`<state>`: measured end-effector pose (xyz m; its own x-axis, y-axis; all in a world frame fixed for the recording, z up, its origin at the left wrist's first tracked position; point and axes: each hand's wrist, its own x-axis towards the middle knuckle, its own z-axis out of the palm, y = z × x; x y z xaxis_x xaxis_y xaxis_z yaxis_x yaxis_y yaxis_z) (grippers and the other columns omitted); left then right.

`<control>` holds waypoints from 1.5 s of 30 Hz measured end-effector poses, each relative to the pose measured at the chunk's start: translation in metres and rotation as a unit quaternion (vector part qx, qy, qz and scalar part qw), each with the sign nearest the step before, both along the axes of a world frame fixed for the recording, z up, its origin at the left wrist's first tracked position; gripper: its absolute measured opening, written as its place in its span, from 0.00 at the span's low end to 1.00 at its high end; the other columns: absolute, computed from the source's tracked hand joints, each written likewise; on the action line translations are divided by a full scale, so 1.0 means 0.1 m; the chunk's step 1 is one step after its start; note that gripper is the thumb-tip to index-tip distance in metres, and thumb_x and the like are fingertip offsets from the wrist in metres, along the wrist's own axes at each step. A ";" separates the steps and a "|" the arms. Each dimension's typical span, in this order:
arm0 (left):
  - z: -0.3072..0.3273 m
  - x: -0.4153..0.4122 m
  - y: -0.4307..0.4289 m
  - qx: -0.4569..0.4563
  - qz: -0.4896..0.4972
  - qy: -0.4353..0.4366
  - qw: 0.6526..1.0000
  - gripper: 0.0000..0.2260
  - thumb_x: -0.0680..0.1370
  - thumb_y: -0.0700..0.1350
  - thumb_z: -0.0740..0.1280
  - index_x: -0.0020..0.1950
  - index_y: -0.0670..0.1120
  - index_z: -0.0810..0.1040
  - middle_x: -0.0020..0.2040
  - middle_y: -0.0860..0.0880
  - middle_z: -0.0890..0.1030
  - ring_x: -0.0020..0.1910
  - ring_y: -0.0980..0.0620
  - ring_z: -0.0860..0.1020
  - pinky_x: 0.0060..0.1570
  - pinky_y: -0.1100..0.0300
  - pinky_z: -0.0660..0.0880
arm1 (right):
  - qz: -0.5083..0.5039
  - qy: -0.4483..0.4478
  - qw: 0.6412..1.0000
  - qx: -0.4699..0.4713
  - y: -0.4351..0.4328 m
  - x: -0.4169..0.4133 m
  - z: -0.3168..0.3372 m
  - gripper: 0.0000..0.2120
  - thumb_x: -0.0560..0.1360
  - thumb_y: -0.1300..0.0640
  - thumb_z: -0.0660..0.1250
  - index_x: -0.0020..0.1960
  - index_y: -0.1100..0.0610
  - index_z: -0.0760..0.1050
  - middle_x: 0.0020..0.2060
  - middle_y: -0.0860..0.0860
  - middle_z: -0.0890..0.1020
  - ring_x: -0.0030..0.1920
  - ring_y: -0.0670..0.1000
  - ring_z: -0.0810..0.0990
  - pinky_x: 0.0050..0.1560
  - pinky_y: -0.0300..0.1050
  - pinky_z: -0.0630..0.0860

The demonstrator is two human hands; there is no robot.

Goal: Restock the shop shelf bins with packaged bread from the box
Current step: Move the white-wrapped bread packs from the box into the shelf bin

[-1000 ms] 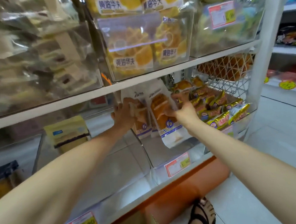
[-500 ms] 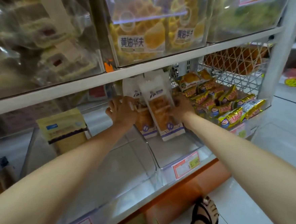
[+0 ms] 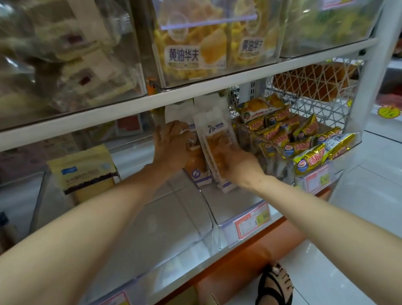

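Your left hand (image 3: 171, 145) grips back bread pack (image 3: 197, 170), right hand (image 3: 237, 164) grips front bread pack (image 3: 214, 137). Both packs now stand upright in middle clear bin (image 3: 226, 218), not tilted like moment ago. Almost stocked; you can let go soon.

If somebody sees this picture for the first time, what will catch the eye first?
First, the left hand and right hand, stretched far in and holding standing white bread packs in a clear bin. Next, the shiny gold snack packs heaped to their right, and the yellow waffle packs above them.
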<state>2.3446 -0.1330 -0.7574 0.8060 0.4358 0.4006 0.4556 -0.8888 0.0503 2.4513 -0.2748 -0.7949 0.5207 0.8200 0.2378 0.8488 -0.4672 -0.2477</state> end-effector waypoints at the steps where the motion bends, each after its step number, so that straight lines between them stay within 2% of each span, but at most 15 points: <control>1: 0.00 0.01 0.01 -0.001 0.005 0.036 0.999 0.18 0.77 0.47 0.63 0.68 0.53 0.71 0.74 0.53 0.60 0.75 0.50 0.50 0.73 0.47 0.41 | 0.047 0.014 0.998 -0.040 -0.01 -0.03 -0.01 0.25 0.79 0.57 0.60 0.74 0.45 0.58 0.67 0.56 0.70 0.58 0.58 0.77 0.45 0.43 0.71; 3: 0.00 0.03 0.00 0.014 0.020 0.095 0.995 0.20 0.78 0.51 0.61 0.71 0.55 0.66 0.77 0.55 0.55 0.76 0.52 0.46 0.72 0.42 0.37 | 0.090 -0.006 0.991 -0.101 0.01 -0.06 -0.05 0.31 0.79 0.58 0.61 0.76 0.41 0.52 0.72 0.56 0.63 0.58 0.58 0.76 0.45 0.41 0.70; 4: 0.01 0.04 -0.01 0.024 0.028 0.108 0.993 0.20 0.79 0.52 0.60 0.72 0.56 0.65 0.77 0.55 0.53 0.76 0.52 0.45 0.72 0.42 0.36 | 0.077 -0.022 0.990 -0.112 0.02 -0.05 -0.06 0.33 0.78 0.59 0.61 0.76 0.42 0.50 0.73 0.57 0.60 0.58 0.58 0.76 0.45 0.43 0.71; 8: 0.03 0.01 -0.12 -0.011 0.073 0.085 0.994 0.19 0.81 0.49 0.53 0.72 0.54 0.65 0.77 0.54 0.53 0.76 0.51 0.46 0.72 0.42 0.37 | -0.022 -0.007 0.996 -0.089 0.08 0.04 -0.08 0.37 0.77 0.62 0.62 0.77 0.47 0.46 0.71 0.64 0.57 0.59 0.63 0.75 0.51 0.49 0.75; 13: 0.00 0.03 -0.08 -0.061 0.082 0.077 0.992 0.19 0.80 0.50 0.57 0.72 0.53 0.66 0.77 0.53 0.53 0.76 0.50 0.45 0.72 0.42 0.39 | 0.001 0.026 0.995 -0.097 0.16 0.13 -0.16 0.38 0.77 0.58 0.61 0.77 0.43 0.41 0.74 0.62 0.53 0.65 0.65 0.70 0.54 0.52 0.75; 15: -0.01 0.04 -0.05 -0.065 0.072 0.073 0.993 0.19 0.80 0.49 0.58 0.71 0.53 0.66 0.77 0.53 0.53 0.76 0.50 0.45 0.72 0.42 0.39 | 0.011 0.050 0.994 -0.096 0.09 0.12 -0.11 0.37 0.77 0.58 0.62 0.77 0.41 0.44 0.75 0.59 0.51 0.66 0.63 0.71 0.56 0.51 0.75; 18: 0.02 0.00 -0.01 -0.067 0.046 0.065 0.995 0.19 0.80 0.49 0.60 0.71 0.52 0.66 0.77 0.53 0.54 0.76 0.51 0.47 0.72 0.43 0.39 | 0.038 0.087 0.994 -0.059 -0.09 0.05 0.03 0.34 0.77 0.61 0.63 0.76 0.43 0.52 0.75 0.57 0.56 0.65 0.61 0.72 0.61 0.52 0.74; 23: 0.15 -0.22 -0.14 -0.066 -0.002 -0.041 0.997 0.16 0.78 0.43 0.62 0.66 0.48 0.73 0.74 0.51 0.63 0.74 0.49 0.57 0.72 0.48 0.49 | 0.052 0.112 0.992 0.025 -0.29 -0.05 0.23 0.31 0.74 0.62 0.64 0.74 0.47 0.62 0.65 0.59 0.73 0.60 0.60 0.75 0.57 0.49 0.75; 26: 0.22 -0.48 -0.33 -0.074 -0.042 -0.066 0.994 0.16 0.76 0.45 0.64 0.64 0.47 0.75 0.71 0.49 0.68 0.71 0.46 0.63 0.70 0.49 0.55 | 0.046 0.125 0.989 0.064 -0.40 -0.20 0.37 0.29 0.73 0.59 0.66 0.72 0.47 0.65 0.64 0.58 0.73 0.62 0.60 0.74 0.60 0.49 0.73; 30: 0.32 -1.00 -0.65 -0.146 -0.075 -0.096 0.982 0.21 0.72 0.51 0.62 0.64 0.48 0.75 0.69 0.47 0.71 0.69 0.46 0.65 0.67 0.52 0.60 | 0.073 0.131 0.985 0.090 -0.62 -0.56 0.55 0.29 0.73 0.56 0.67 0.72 0.46 0.65 0.65 0.56 0.72 0.62 0.57 0.74 0.63 0.50 0.71; 33: 0.33 -1.50 -0.87 -0.170 -0.108 -0.088 0.976 0.19 0.73 0.50 0.65 0.63 0.46 0.75 0.65 0.45 0.73 0.65 0.46 0.69 0.63 0.55 0.63 | 0.106 0.173 0.972 0.121 -0.83 -0.98 0.57 0.26 0.74 0.56 0.68 0.70 0.44 0.66 0.61 0.51 0.73 0.54 0.49 0.77 0.59 0.45 0.73; 37: 0.14 -2.19 -1.13 -0.212 -0.114 -0.074 0.968 0.17 0.74 0.43 0.70 0.63 0.44 0.74 0.62 0.47 0.74 0.64 0.51 0.70 0.64 0.60 0.61 | 0.147 0.203 0.965 0.079 -1.03 -1.59 0.38 0.25 0.75 0.57 0.68 0.69 0.45 0.67 0.56 0.49 0.73 0.49 0.47 0.76 0.51 0.38 0.73; 39: -0.05 -2.55 -1.22 -0.254 -0.103 -0.058 0.960 0.20 0.73 0.49 0.69 0.63 0.45 0.74 0.61 0.49 0.74 0.63 0.54 0.70 0.63 0.64 0.62 | 0.177 0.224 0.957 0.046 -1.07 -1.86 0.20 0.25 0.75 0.58 0.68 0.69 0.44 0.67 0.55 0.47 0.72 0.47 0.45 0.76 0.50 0.36 0.72; 41: -0.24 -2.89 -1.31 -0.291 -0.091 -0.035 0.952 0.26 0.69 0.58 0.64 0.62 0.45 0.74 0.59 0.52 0.73 0.60 0.57 0.71 0.60 0.67 0.64 | 0.196 0.244 0.950 0.013 -1.08 -2.07 -0.01 0.24 0.75 0.57 0.68 0.69 0.44 0.67 0.55 0.46 0.72 0.46 0.44 0.76 0.51 0.37 0.73; 45: -0.68 -3.50 -1.40 -0.353 -0.050 0.007 0.934 0.29 0.66 0.62 0.60 0.61 0.48 0.74 0.59 0.54 0.75 0.59 0.59 0.72 0.59 0.72 0.64 | 0.207 0.232 0.947 -0.082 -1.09 -2.35 -0.44 0.22 0.74 0.55 0.68 0.67 0.47 0.70 0.56 0.49 0.75 0.48 0.47 0.78 0.54 0.44 0.75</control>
